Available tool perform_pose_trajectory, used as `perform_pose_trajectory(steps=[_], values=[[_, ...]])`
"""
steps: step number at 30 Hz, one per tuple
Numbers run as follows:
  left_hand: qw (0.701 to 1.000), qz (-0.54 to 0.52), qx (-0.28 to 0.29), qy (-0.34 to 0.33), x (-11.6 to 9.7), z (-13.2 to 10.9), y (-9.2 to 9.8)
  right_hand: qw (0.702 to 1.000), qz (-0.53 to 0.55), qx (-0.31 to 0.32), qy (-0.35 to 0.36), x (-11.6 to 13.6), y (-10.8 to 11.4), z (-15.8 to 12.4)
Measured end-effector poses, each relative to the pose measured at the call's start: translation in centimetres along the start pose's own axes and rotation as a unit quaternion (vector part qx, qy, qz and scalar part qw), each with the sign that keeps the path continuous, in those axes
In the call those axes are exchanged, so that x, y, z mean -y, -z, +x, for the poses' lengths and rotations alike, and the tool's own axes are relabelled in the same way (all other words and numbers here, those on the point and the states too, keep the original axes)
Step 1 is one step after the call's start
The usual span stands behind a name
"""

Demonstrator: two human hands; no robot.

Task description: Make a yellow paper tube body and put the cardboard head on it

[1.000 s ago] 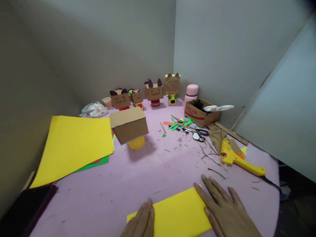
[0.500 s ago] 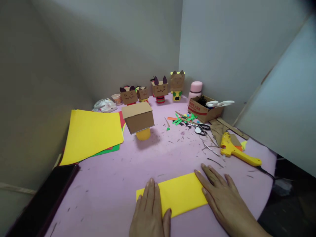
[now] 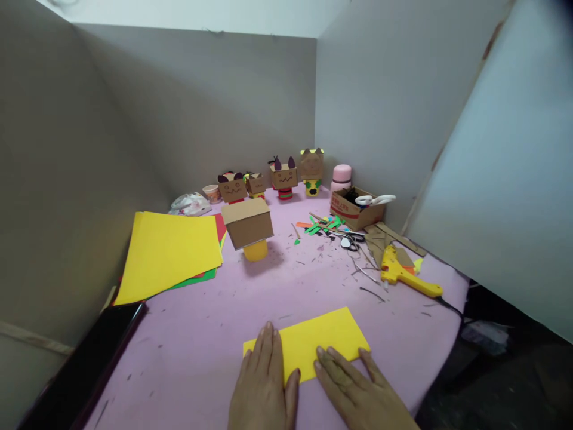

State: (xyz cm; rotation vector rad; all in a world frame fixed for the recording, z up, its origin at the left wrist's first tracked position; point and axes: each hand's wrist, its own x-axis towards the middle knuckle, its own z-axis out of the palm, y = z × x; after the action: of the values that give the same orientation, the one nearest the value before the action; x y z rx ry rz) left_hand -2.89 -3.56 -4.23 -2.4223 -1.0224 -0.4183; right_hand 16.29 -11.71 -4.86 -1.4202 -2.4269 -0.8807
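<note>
A yellow sheet of craft paper (image 3: 320, 331), apparently folded into a rectangle, lies on the lilac tabletop just in front of me. My left hand (image 3: 264, 382) rests flat over its left end, fingers together and stretched forward, thumb out to the side. My right hand (image 3: 356, 382) lies on the lower right part of the sheet with its fingers spread and their tips on the paper. Neither hand grasps anything. Beyond the sheet stands a cardboard box head (image 3: 248, 224) on a yellow cylinder base (image 3: 255, 250).
Larger yellow sheets (image 3: 172, 257) lie at left, above a dark phone-like slab (image 3: 85, 364). Several cardboard cat figures (image 3: 285, 178) line the back. At right are paper scraps (image 3: 324, 225), a small box (image 3: 353, 209) with white-handled scissors (image 3: 375, 200), and a yellow glue gun (image 3: 407, 275).
My right hand has slid left and toward me, from the sheet's right edge onto its lower right part. The left hand stays on the left end. The camera view has tilted upward.
</note>
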Motion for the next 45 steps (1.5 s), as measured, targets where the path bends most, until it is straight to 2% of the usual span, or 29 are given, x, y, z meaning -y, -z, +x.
perform_pose_trajectory(steps=[3, 6, 10, 13, 17, 19, 22, 24, 30, 32, 34, 36, 37, 39, 41, 45], values=[[0.999, -0.026, 0.045, 0.010, -0.1, 0.1, 0.4, 0.997, 0.032, 0.060, -0.033, -1.4, 0.8, -2.3], [0.996, -0.050, 0.074, 0.030, -0.1, 0.3, 0.8, 0.985, 0.072, 0.106, -0.112, -2.4, 1.7, -4.3], [0.990, -0.091, 0.090, 0.059, -0.2, 0.4, 1.0, 0.971, 0.085, 0.160, -0.156, -3.1, 2.5, -4.6], [0.989, -0.091, 0.104, 0.058, -0.3, 0.5, 1.2, 0.978, 0.067, 0.129, -0.148, -2.7, 2.5, -3.2], [0.980, -0.102, 0.157, 0.061, -0.2, 0.7, 1.8, 0.991, 0.111, 0.049, -0.062, -1.5, 1.6, -1.6], [0.970, -0.121, 0.197, 0.082, -0.1, 0.8, 2.3, 0.987, 0.145, 0.045, -0.055, -1.3, 1.2, -1.6], [0.948, -0.132, 0.253, 0.142, 0.3, 0.4, 3.2, 0.979, 0.178, 0.059, -0.080, -1.2, 1.0, -2.1], [0.937, -0.121, 0.272, 0.181, 0.9, -0.2, 3.7, 0.979, 0.175, 0.060, -0.085, -1.2, 1.0, -2.3], [0.928, -0.078, 0.273, 0.241, 3.0, -3.1, 4.2, 0.980, 0.171, 0.052, -0.090, -1.0, 1.0, -2.4], [0.932, -0.070, 0.251, 0.253, 3.0, -3.6, 4.3, 0.979, 0.178, 0.048, -0.089, -0.9, 1.0, -2.4], [0.939, -0.047, 0.204, 0.273, 2.5, -3.7, 4.2, 0.980, 0.172, 0.044, -0.087, -0.9, 1.0, -2.5], [0.954, -0.032, 0.148, 0.257, 1.6, -3.7, 3.9, 0.982, 0.162, 0.047, -0.082, -1.0, 1.0, -2.6], [0.965, -0.041, 0.135, 0.219, 1.2, -3.8, 3.7, 0.983, 0.157, 0.051, -0.081, -1.1, 1.0, -2.7], [0.980, -0.087, 0.144, 0.110, 0.5, -3.8, 3.0, 0.984, 0.150, 0.058, -0.077, -1.2, 1.1, -2.8], [0.976, -0.126, 0.174, 0.030, 0.1, -3.9, 2.4, 0.984, 0.145, 0.059, -0.081, -1.1, 1.0, -2.6], [0.973, -0.131, 0.188, 0.005, 0.4, -4.2, 1.6, 0.987, 0.155, 0.017, -0.045, 0.9, 0.0, -0.8]])
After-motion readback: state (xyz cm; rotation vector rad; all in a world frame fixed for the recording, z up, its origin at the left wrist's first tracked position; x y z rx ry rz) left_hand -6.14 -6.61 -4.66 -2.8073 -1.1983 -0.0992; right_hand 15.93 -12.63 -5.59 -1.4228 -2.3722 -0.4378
